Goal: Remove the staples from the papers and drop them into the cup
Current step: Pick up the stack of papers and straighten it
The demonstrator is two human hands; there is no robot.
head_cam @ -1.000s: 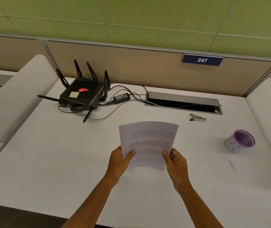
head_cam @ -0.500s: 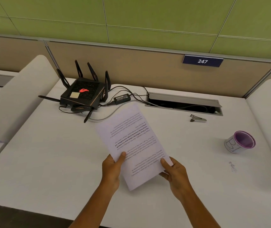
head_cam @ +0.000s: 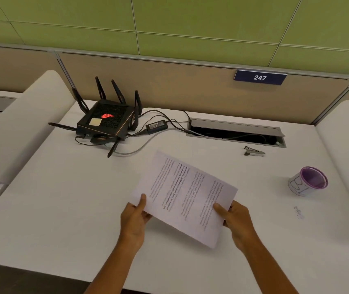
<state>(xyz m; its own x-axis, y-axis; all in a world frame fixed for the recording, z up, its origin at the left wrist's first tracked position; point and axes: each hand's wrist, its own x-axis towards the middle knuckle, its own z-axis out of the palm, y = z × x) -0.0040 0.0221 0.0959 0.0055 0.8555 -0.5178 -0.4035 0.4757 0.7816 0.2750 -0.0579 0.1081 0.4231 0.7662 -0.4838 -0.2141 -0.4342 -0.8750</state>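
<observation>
the person holds the papers (head_cam: 185, 197) just above the white desk (head_cam: 63, 209) with both hands, the sheets turned at a slant so the print runs sideways to the viewer. the left hand (head_cam: 134, 221) pinches the near left corner, thumb on top and the other fingers curled under, closed on the sheet. the right hand (head_cam: 236, 219) grips the right edge the same way, thumb pressed onto the printed face. holding at two opposite points likely keeps the stack flat and lets it be turned to bring a stapled corner within reach; no staple can be made out at this size, so which corner is bound cannot be told. the staple remover (head_cam: 254, 151) lies untouched on the desk, well apart from the hands, just in front of the open cable tray (head_cam: 236, 132). the cup (head_cam: 308, 181), purple-rimmed with markings on its side, stands upright at the far right of the desk, near enough for the right hand to reach. a few small specks (head_cam: 298, 212) lie on the desk in front of the cup; whether they are staples cannot be told. a black router (head_cam: 105, 122) sits at the back left, clear of the work. judging by this, pulling staples has not begun on this stack.
</observation>
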